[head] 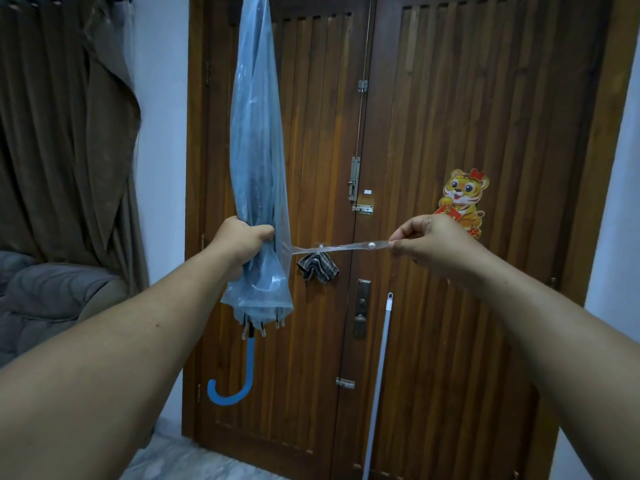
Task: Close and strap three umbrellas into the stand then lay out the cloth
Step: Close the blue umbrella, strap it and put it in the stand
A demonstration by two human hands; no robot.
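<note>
A closed translucent blue umbrella [256, 140] is held upright, tip up, its blue hooked handle [239, 382] hanging below. My left hand [242, 242] is wrapped around the folded canopy near its lower end. My right hand [429, 240] pinches the end of the umbrella's clear strap [339, 247], which is pulled out taut to the right; a round snap shows on it near my fingers. A checked cloth [317, 268] hangs on the door behind the strap. No umbrella stand is in view.
A brown wooden double door [450, 133] with bolts and a lock fills the background, with a tiger sticker [464, 199] on it. A white pole [379, 375] leans against the door. Brown curtains [62, 133] and a grey cushioned seat [45, 299] are on the left.
</note>
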